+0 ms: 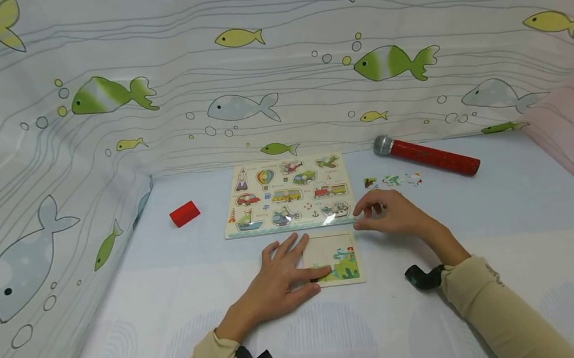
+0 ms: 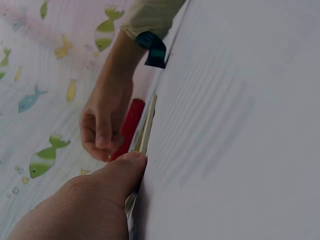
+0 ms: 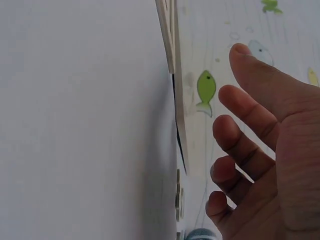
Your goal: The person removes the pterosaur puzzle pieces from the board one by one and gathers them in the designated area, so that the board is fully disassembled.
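A small jigsaw tray [image 1: 330,241] lies in front of me, with a few green and blue pieces [image 1: 345,265] fitted along its lower right. My left hand [image 1: 287,278] spreads its fingers over the tray's left side, the index fingertip on the lower pieces. In the left wrist view the thumb lies at the edge of the tray [image 2: 148,127]. My right hand [image 1: 393,214] is raised beside the lower right corner of a larger vehicle puzzle board [image 1: 269,210]. Its fingers are loosely curved, and the right wrist view shows a gap between thumb and fingers with nothing held.
Loose jigsaw pieces [image 1: 402,179] lie right of the vehicle board. Behind them is a red toy microphone [image 1: 434,156]. A red block [image 1: 184,213] sits to the left. Fish-patterned cloth [image 1: 174,51] rises at the back and sides.
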Tool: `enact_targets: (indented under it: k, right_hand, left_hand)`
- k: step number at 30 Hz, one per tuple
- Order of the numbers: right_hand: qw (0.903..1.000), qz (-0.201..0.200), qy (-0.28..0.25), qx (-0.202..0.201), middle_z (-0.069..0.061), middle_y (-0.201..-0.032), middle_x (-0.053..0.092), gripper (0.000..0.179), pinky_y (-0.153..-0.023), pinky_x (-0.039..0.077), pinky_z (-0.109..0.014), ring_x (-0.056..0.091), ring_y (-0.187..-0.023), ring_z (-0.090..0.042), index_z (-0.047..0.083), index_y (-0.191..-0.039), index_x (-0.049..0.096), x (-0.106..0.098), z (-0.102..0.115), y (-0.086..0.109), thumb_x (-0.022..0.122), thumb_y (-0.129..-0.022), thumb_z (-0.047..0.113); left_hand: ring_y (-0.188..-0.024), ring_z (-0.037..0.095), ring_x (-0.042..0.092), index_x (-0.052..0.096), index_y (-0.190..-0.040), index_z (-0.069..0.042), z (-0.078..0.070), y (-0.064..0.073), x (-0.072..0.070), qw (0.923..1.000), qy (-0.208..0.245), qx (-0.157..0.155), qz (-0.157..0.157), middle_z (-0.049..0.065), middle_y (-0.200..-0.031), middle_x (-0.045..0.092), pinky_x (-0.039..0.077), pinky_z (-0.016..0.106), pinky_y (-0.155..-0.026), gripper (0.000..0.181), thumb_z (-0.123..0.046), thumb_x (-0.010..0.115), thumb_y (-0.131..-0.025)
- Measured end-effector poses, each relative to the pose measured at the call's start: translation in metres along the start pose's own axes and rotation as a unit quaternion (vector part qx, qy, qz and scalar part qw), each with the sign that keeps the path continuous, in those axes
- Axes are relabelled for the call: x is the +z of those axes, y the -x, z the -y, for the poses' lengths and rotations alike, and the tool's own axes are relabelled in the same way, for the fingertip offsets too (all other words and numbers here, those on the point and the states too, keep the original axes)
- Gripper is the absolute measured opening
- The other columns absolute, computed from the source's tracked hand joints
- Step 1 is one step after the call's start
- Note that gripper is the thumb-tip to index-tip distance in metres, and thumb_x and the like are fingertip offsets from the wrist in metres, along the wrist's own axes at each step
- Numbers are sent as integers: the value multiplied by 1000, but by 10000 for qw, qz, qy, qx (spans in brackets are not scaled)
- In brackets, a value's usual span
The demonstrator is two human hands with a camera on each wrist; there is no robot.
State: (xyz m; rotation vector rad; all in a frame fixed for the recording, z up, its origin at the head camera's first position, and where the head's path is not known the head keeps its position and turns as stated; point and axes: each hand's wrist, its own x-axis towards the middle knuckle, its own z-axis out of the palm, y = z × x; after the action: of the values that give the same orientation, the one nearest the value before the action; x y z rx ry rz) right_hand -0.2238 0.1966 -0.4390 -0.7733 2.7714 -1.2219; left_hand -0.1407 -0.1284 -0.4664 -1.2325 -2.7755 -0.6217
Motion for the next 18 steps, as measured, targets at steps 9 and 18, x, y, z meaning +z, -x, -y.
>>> enact_targets:
  k: [9, 18]
  right_hand:
    - [9943, 1017, 193, -262, 11, -81, 65, 26, -79, 37, -32, 53, -81, -16, 19, -99, 77, 9, 27, 0, 87, -80, 34]
    - [9843, 1609, 597, -410, 9, -89, 66, 33, -84, 28, -39, 54, -89, -12, 25, -103, 77, 16, 40, 2, 90, -76, 36]
  left_hand:
    - [-158, 38, 19, 57, -140, -50, 0, 0, 0, 10000, -57, 30, 2, 16, -168, 28, 17, 66, -116, 38, -51, 52, -103]
    - [-158, 38, 19, 55, -141, -51, 0, 1, 1, 10000, -25, 9, -28, 15, -168, 28, 16, 65, -116, 39, -53, 52, -102]
